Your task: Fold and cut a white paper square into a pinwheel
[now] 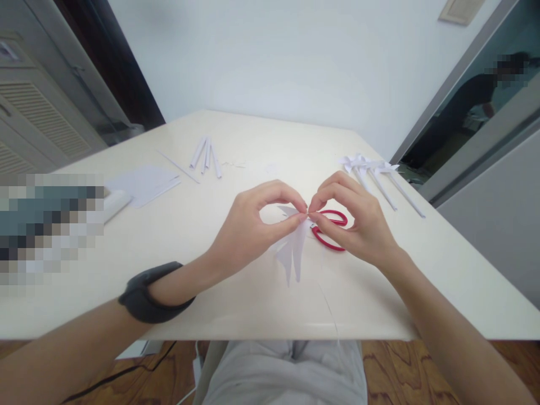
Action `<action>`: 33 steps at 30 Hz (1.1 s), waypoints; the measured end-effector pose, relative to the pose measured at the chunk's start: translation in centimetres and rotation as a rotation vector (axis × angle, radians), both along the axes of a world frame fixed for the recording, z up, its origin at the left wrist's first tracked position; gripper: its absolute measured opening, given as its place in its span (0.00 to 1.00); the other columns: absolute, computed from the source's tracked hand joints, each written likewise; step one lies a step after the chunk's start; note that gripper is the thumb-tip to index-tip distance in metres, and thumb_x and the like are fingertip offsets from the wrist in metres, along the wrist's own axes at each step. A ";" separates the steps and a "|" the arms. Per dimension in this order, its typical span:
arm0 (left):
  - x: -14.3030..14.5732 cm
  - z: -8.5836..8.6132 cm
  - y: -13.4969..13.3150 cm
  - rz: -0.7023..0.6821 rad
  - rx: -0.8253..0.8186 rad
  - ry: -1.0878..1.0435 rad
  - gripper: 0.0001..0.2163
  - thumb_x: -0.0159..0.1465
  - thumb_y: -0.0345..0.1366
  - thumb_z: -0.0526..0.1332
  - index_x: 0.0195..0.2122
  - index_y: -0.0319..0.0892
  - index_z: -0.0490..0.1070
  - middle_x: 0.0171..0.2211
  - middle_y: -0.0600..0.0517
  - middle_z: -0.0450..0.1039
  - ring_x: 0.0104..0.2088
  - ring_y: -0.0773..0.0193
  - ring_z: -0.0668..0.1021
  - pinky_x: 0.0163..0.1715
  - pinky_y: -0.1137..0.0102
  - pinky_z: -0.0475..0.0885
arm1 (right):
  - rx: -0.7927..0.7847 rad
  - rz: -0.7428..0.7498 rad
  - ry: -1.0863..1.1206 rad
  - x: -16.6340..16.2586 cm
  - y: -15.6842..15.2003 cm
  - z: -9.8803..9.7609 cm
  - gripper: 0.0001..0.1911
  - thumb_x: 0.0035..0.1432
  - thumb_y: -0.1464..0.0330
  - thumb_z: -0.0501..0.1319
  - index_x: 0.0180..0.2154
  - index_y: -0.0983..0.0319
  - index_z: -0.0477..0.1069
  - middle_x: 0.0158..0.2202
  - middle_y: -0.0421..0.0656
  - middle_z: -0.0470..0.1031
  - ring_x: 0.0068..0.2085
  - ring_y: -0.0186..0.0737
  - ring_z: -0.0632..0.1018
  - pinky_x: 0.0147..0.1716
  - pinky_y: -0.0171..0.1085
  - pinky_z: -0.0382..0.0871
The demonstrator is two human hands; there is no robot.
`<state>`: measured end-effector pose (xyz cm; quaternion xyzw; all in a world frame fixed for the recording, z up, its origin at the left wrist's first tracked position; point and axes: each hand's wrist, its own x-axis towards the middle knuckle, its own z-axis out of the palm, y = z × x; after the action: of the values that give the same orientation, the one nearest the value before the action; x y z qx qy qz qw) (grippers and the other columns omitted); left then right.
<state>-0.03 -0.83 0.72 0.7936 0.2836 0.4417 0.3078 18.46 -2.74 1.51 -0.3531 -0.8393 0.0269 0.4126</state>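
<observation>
My left hand (248,228) and my right hand (358,219) meet above the middle of the cream table (219,304). Both pinch the top of a small folded white paper piece (292,250), thumb against forefinger. Pointed paper flaps hang down from the pinch towards the table. Red-handled scissors (331,228) lie on the table just under my right hand, partly hidden by its fingers. A black band sits on my left wrist.
Several white paper pinwheels on paper sticks (379,174) lie at the far right. Rolled paper strips (205,154) lie at the far middle, flat white sheets (143,183) at the left. A person stands in the doorway at the upper right.
</observation>
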 end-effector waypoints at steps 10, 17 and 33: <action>-0.1 -0.1 0.8 -0.073 -0.234 -0.163 0.02 0.58 0.31 0.61 0.28 0.42 0.72 0.37 0.51 0.72 0.43 0.63 0.74 0.46 0.69 0.69 | -0.657 -0.195 -0.558 4.5 1.6 -0.8 0.02 0.53 0.69 0.58 0.29 0.60 0.69 0.33 0.43 0.69 0.32 0.39 0.71 0.30 0.36 0.62; -0.2 0.2 0.9 -0.064 -0.237 -0.220 0.03 0.58 0.31 0.61 0.28 0.43 0.72 0.35 0.51 0.73 0.42 0.63 0.74 0.45 0.68 0.69 | -0.515 -0.297 -0.516 4.1 1.8 -2.6 0.03 0.51 0.72 0.56 0.31 0.59 0.66 0.34 0.44 0.68 0.31 0.39 0.70 0.25 0.36 0.61; -0.9 1.2 0.3 0.044 0.027 -0.253 0.03 0.58 0.29 0.62 0.29 0.44 0.72 0.35 0.50 0.71 0.41 0.61 0.73 0.49 0.62 0.66 | -0.348 -0.483 -0.074 5.9 2.3 0.5 0.14 0.52 0.68 0.60 0.44 0.58 0.68 0.41 0.45 0.70 0.37 0.43 0.73 0.33 0.40 0.66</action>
<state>-0.94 -0.48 1.91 0.7290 0.2540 0.5489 0.3205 24.32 -0.41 1.97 -0.6087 -0.7282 0.0584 0.3095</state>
